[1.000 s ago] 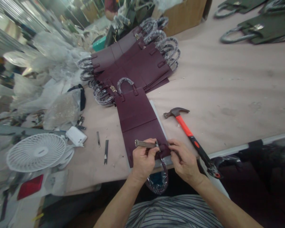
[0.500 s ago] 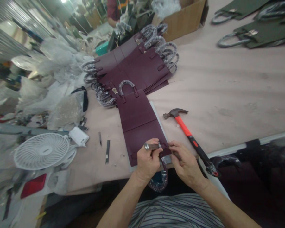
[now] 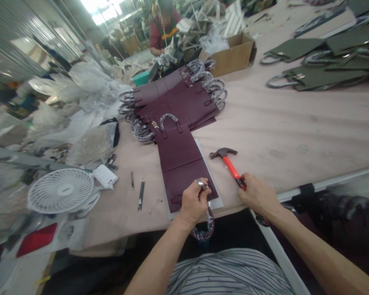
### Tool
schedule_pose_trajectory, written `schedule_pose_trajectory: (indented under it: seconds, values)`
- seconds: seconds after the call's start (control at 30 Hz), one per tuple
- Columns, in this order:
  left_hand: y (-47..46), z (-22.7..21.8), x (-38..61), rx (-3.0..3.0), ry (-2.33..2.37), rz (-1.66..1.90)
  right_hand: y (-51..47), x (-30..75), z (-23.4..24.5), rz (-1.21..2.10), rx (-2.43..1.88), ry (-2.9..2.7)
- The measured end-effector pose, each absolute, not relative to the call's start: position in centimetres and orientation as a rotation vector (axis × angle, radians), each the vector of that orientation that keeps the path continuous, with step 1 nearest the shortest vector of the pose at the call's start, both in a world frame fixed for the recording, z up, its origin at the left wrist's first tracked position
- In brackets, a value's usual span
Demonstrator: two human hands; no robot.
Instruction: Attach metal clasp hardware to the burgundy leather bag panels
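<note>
A maroon leather bag panel [image 3: 182, 162] lies flat on a grey pad at the table's near edge, its plastic-wrapped handle [image 3: 205, 226] hanging over the edge. My left hand [image 3: 194, 201] is closed around a metal punch [image 3: 202, 183], held upright on the panel's near edge. My right hand [image 3: 256, 194] is closed on the handle of a red-handled claw hammer [image 3: 227, 159], which lies on the table to the right of the panel.
A stack of maroon panels [image 3: 178, 98] lies beyond. Green panels [image 3: 313, 76] are at far right, a cardboard box [image 3: 233, 55] at the back. A white fan [image 3: 60, 191], a white charger [image 3: 105, 176], small blades [image 3: 140, 196] and plastic bags [image 3: 92, 143] sit left. A person works in the background.
My right hand left the panel's edge and moved right to grasp the hammer handle. My left hand turned the punch from lying sideways to upright. The view tilted up.
</note>
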State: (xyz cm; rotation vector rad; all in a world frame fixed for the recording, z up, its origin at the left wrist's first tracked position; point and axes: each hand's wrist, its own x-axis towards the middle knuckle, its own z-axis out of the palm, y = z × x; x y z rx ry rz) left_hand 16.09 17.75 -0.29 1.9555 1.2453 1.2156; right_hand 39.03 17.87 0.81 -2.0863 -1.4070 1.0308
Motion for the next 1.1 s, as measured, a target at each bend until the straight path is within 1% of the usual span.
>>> schedule_pose_trajectory:
  seconds: [0.17, 0.23, 0.3, 0.4, 0.47, 0.63, 0.73, 0.83, 0.93, 1.1]
  values:
    - [17.9, -0.4, 16.2, 1.962, 1.251, 1.169, 19.5, 38.5, 2.3, 1.553, -1.892, -1.161]
    - [17.9, -0.3, 16.2, 1.954, 1.268, 1.136, 19.7, 38.0, 3.0, 1.650, -1.834, -1.078]
    - [18.0, -0.2, 16.2, 1.948, 1.288, 1.095, 19.6, 37.4, 3.8, 1.655, -1.809, -1.022]
    - [18.0, -0.1, 16.2, 1.941, 1.306, 1.063, 18.7, 36.9, 5.9, 1.560, -1.782, -0.990]
    - [18.0, -0.1, 16.1, 1.934, 1.305, 1.067, 17.7, 37.0, 8.1, 1.436, -1.743, -1.025]
    - [18.3, -0.3, 15.8, 1.954, 1.290, 1.063, 15.2, 38.0, 13.7, 0.905, -1.549, -1.491]
    - [18.5, -0.5, 15.7, 1.953, 1.275, 1.040, 13.9, 38.3, 14.9, 0.722, -1.582, -1.652]
    - [18.6, -0.6, 15.7, 1.947, 1.274, 1.033, 12.9, 38.2, 14.6, 0.653, -1.668, -1.736]
    - [18.7, -0.3, 15.7, 1.967, 1.274, 1.000, 12.4, 37.9, 14.6, 0.661, -1.692, -1.733]
    - [18.9, 0.3, 15.5, 2.024, 1.264, 0.947, 11.7, 37.7, 16.7, 0.538, -1.665, -1.723]
